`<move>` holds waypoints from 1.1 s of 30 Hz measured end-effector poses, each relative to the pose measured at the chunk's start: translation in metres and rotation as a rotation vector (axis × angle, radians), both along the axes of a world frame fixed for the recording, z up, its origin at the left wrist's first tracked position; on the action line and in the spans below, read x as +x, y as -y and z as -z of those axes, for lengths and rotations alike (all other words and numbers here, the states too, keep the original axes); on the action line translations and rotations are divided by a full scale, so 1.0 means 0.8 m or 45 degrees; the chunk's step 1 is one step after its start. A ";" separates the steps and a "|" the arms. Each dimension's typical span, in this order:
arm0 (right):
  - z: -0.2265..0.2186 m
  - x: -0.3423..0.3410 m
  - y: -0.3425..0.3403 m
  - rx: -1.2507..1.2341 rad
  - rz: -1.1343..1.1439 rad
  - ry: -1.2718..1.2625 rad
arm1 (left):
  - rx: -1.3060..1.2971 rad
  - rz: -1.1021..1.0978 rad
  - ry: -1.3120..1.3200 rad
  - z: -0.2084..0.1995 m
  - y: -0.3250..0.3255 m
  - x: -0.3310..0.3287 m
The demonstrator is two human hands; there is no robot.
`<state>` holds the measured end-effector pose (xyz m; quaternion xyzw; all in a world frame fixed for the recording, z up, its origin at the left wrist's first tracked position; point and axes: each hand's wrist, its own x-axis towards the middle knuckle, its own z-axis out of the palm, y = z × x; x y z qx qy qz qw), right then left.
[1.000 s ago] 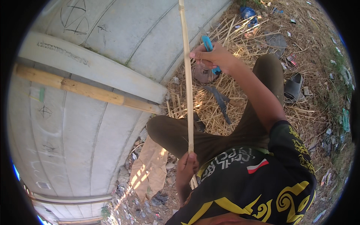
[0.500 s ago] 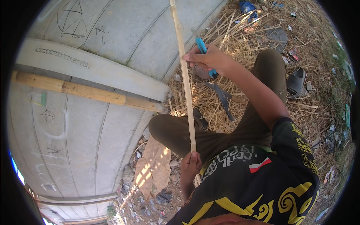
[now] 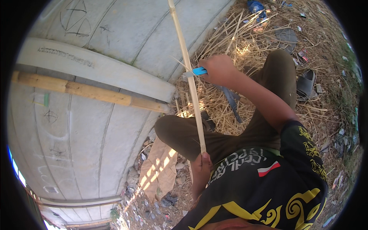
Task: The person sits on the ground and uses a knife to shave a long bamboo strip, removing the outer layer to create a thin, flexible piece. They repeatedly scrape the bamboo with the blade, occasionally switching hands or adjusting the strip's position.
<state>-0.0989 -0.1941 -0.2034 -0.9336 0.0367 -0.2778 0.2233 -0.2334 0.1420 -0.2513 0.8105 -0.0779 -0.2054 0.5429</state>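
Note:
A long, pale bamboo strip slants from the top of the view down toward my body. My left hand is closed round its lower part, close to my shirt. In my right hand is a blue utility knife, gripped in a fist. The knife's blade lies across the strip, touching it. A thin shaving sticks out to the left just above the blade. The strip's lower end is hidden behind my left hand and shirt.
A grey panel wall stands at the left, with a bamboo pole along it. Heaped bamboo shavings lie ahead. Flattened brown cardboard is by my left knee, a dark sandal by my right. A dark strap lies between my legs.
My right hand has turned the knife from upright beside the strip to lying across it, blade on the bamboo. A shaving now stands off the strip. My left hand keeps its hold.

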 end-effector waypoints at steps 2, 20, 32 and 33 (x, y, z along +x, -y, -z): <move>0.005 0.008 0.003 -0.050 0.100 -0.086 | 0.093 0.038 0.071 -0.003 -0.001 -0.005; 0.033 0.018 0.193 1.542 0.425 0.212 | 0.480 0.319 0.055 0.008 -0.079 -0.043; -0.008 0.004 0.092 1.892 -0.637 0.311 | 0.251 0.150 0.123 -0.010 -0.025 0.001; -0.002 0.006 0.094 1.895 -0.655 0.313 | 0.156 0.087 0.184 -0.016 -0.009 0.008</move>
